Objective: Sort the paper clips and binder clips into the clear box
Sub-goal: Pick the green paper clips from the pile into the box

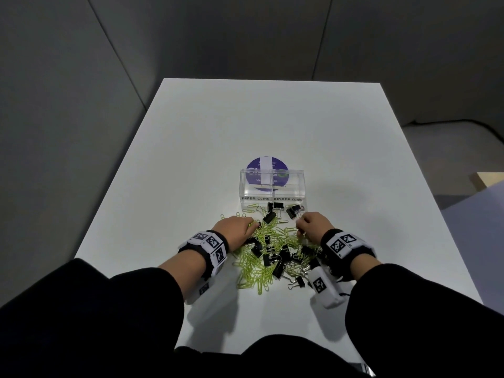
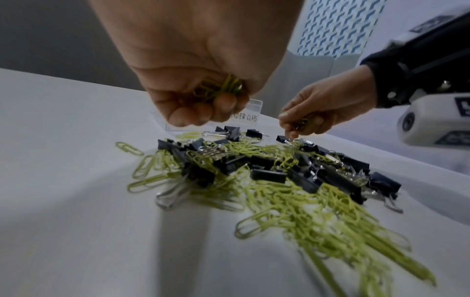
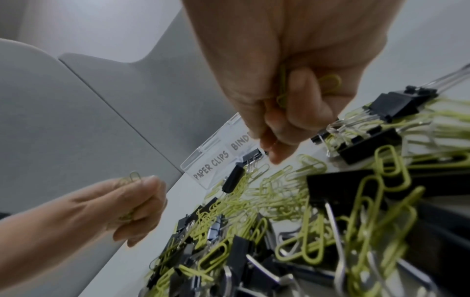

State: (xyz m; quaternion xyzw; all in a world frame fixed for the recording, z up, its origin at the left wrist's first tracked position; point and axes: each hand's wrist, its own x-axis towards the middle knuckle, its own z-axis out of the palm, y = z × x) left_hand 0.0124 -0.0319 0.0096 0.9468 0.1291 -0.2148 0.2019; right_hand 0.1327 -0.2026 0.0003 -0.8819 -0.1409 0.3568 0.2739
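A heap of yellow-green paper clips (image 1: 261, 266) mixed with black binder clips (image 1: 275, 268) lies on the white table (image 1: 191, 159). Behind it stands the clear box (image 1: 272, 186), lettered PAPER CLIPS on the left half and BINDER CLIPS on the right. My left hand (image 1: 240, 227) hovers over the heap's left side, fingers curled round a bunch of paper clips (image 2: 218, 88). My right hand (image 1: 313, 225) hovers at the heap's right, also gripping paper clips (image 3: 328, 82). Both box halves look empty.
A round purple disc (image 1: 267, 165) lies behind the box. A few binder clips (image 1: 293, 211) sit right in front of the box. Grey partition walls (image 1: 81, 105) stand left and behind the table. Bare tabletop stretches beyond and to both sides.
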